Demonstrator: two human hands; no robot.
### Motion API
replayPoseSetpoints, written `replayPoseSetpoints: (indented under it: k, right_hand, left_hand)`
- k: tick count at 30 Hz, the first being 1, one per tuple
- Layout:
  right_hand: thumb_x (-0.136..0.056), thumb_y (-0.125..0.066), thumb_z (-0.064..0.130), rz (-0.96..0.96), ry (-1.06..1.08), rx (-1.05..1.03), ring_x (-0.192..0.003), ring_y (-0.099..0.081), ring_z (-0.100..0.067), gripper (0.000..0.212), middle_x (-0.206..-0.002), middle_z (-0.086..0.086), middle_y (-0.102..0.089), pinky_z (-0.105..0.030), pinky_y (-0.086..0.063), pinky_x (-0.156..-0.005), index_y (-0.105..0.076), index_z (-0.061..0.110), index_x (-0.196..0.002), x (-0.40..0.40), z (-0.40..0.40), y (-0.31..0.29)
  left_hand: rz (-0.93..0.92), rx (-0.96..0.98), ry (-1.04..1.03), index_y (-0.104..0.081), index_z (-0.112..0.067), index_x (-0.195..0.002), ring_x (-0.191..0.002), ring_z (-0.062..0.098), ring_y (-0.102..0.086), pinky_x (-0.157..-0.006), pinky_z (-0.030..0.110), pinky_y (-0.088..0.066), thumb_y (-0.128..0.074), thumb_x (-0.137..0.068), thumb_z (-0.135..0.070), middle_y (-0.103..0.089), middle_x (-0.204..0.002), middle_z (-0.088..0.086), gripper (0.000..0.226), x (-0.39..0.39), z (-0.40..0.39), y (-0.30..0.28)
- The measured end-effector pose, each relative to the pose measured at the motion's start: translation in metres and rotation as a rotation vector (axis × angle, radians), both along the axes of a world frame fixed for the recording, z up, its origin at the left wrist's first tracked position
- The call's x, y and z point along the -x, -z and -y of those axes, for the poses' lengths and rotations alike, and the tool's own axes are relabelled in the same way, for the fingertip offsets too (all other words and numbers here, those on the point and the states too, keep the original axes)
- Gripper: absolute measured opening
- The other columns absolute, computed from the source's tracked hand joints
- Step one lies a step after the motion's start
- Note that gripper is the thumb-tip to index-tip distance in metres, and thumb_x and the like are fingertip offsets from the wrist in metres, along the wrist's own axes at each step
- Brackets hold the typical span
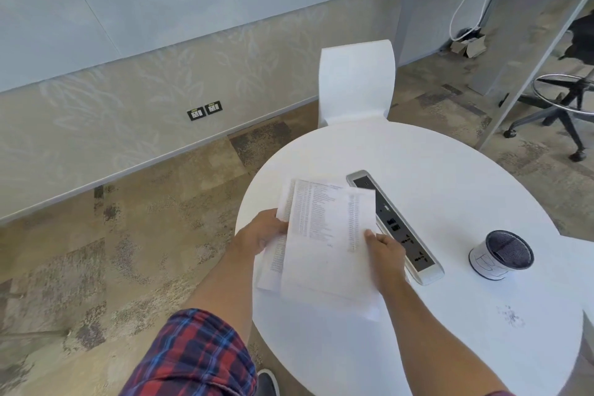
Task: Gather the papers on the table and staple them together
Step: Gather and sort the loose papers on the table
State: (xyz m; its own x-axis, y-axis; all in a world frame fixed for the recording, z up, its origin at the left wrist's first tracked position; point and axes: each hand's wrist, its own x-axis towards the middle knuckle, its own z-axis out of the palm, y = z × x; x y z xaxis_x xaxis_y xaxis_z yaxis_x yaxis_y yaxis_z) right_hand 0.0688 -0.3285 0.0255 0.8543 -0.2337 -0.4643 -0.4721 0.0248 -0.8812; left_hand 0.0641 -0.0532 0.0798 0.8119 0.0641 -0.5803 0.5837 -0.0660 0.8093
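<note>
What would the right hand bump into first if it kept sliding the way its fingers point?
Probably nothing but the papers it already grips: the right hand points left across the sheets toward the left hand, next in line.

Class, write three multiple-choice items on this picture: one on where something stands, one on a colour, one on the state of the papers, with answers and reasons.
1. Where does the power strip lie?
A. on the floor
B. on the round table, right of the papers
C. on the chair

2. What colour is the chair behind the table?
A. white
B. black
C. red

3. How are the papers held?
A. lying untouched
B. by one hand only
C. by both hands

Answers: 1 B, its far end runs under the sheets' right edge. 2 A, its back is plain white. 3 C, the left hand takes the left edge and the right hand the right edge.
</note>
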Motion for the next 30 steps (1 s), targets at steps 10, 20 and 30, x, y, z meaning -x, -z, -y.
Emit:
replayPoseSetpoints:
  k: [10,20,30]
  right_hand:
    - [-0.094,-0.075,0.036,-0.172,0.013,-0.179,-0.087,-0.068,-0.023,0.043,-0.102,-0.004,-0.069,-0.033,-0.055,-0.071,-0.054,0.014,-0.123,0.001,-0.020,-0.001]
    - [-0.089,-0.078,0.006,-0.121,-0.003,-0.076,-0.081,-0.072,-0.029,0.026,-0.098,-0.011,-0.076,-0.031,-0.055,-0.064,-0.070,0.001,-0.113,0.005,0.013,0.024]
    - [-0.089,-0.078,0.008,-0.049,0.069,0.029,-0.078,-0.070,-0.026,0.026,-0.095,-0.009,-0.074,-0.031,-0.053,-0.066,-0.069,0.002,-0.113,0.006,0.043,0.041]
  left_hand:
    - [-0.047,0.187,0.032,-0.075,-0.006,-0.098,-0.060,0.012,-0.073,-0.048,0.019,-0.053,-0.063,-0.095,-0.002,-0.079,-0.081,0.005,0.013,0.004,0.019,0.001]
    - [-0.162,-0.280,0.141,-0.065,-0.010,-0.107,-0.076,0.019,-0.064,-0.067,0.023,-0.045,-0.056,-0.091,-0.009,-0.067,-0.102,0.011,0.018,0.002,0.019,0.030]
    - [-0.049,-1.039,0.685,-0.005,-0.020,-0.163,-0.157,0.024,-0.010,-0.118,0.050,-0.029,-0.059,-0.092,-0.035,0.013,-0.171,-0.003,0.091,0.021,0.014,0.079]
